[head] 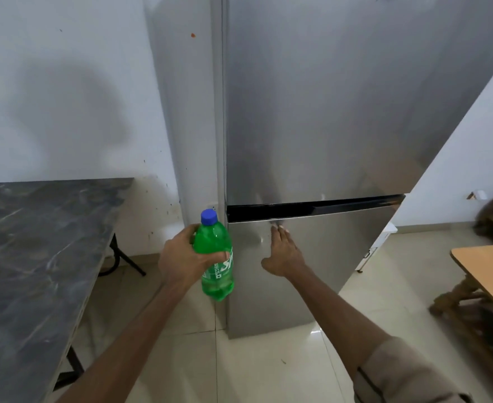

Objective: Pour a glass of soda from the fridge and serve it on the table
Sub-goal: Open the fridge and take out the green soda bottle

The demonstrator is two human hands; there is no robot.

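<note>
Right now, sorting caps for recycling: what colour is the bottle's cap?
Blue cap on a green bottle, clearest in head view.

We find lettering only on the green bottle [214, 242]. Its label [222, 270] bears large, slanted white letters: we make out an "S" and the start of a second letter, and the rest turns out of sight round the bottle's side. Beside them a line of small white print runs lengthwise, too small for us to read with certainty.
</note>
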